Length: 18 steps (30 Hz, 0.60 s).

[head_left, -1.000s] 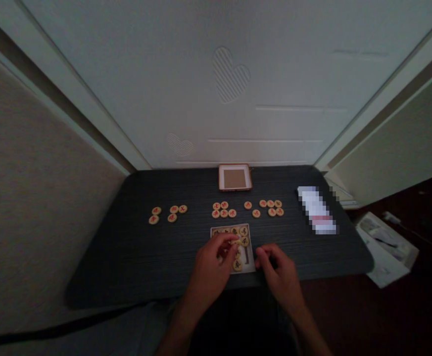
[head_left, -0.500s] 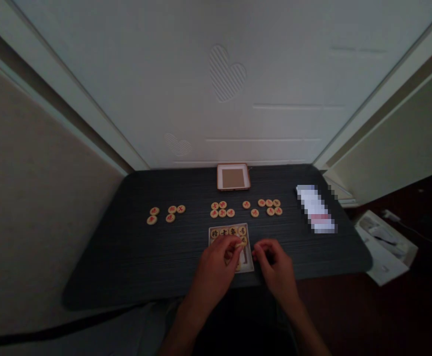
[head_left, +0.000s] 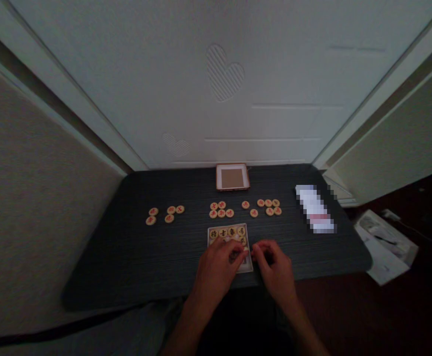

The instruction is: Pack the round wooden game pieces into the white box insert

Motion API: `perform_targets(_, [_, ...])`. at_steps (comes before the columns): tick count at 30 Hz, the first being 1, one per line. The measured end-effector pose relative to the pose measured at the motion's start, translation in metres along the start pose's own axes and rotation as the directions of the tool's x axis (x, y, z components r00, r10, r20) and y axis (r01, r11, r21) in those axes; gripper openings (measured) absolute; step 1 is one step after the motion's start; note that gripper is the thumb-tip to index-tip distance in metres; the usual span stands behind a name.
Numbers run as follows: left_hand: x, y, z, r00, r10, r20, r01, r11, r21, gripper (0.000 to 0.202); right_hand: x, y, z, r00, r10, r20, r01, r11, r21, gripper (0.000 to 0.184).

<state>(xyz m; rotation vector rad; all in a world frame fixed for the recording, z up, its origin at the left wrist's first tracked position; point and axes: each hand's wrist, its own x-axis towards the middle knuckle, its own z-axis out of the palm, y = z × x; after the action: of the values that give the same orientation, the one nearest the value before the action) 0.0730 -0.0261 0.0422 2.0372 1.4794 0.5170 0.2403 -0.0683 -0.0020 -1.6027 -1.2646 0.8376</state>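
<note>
and here we are at a dark, wood-grained tabletop with rounded corners (head_left: 100, 267), pushed up close to a white door panel with embossed hearts (head_left: 293, 74). at the back edge sits a shallow box lid with a brown rim and a brown inside (head_left: 232, 177). in front of it, round pale discs with mostly red characters (head_left: 221, 213) lie in loose clusters, five off to the left, five in the middle, two a little apart, five more to the right. a pixelated, pale slab (head_left: 315, 208) rests near the right edge, and beyond, on the floor, there's an open white box (head_left: 386, 244). nearest the person, a shallow white tray (head_left: 248, 262) holds round pale discs with black characters (head_left: 232, 232), four across its far row, the rows below partly covered by the left hand (head_left: 219, 262). that hand arches over the tray, thumb and forefinger nearly meeting; a pale edge shows there, but whether it's gripped, i cannot tell. just beside the tray's right rim, the right hand (head_left: 273, 262) hangs curled, fingertips drawn in narrow and pointing toward the left hand, contents hidden. both forearms reach in from below.
</note>
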Motion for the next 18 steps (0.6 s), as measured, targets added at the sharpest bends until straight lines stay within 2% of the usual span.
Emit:
perform_targets(3, [0.0012, 0.0005, -0.0006, 1.000, 0.008, 0.005, -0.009, 1.000, 0.014, 0.006, -0.0003, -0.0009, 0.0006, 1.000, -0.007, -0.010, 0.006, 1.000, -0.018, 0.020])
perform_targets(8, [0.0028, 0.0009, -0.0014, 0.996, 0.086, -0.026, -0.084, 0.995, 0.048, 0.005, -0.0003, -0.0033, 0.0007, 1.000, -0.021, -0.016, 0.021, 0.999, -0.046, 0.017])
perform_targets(18, [0.0016, -0.0009, 0.0015, 0.991, 0.122, -0.050, -0.119, 0.991, 0.057, 0.001, -0.0001, -0.0047, 0.0011, 0.998, -0.058, -0.032, 0.055, 0.996, -0.066, 0.014])
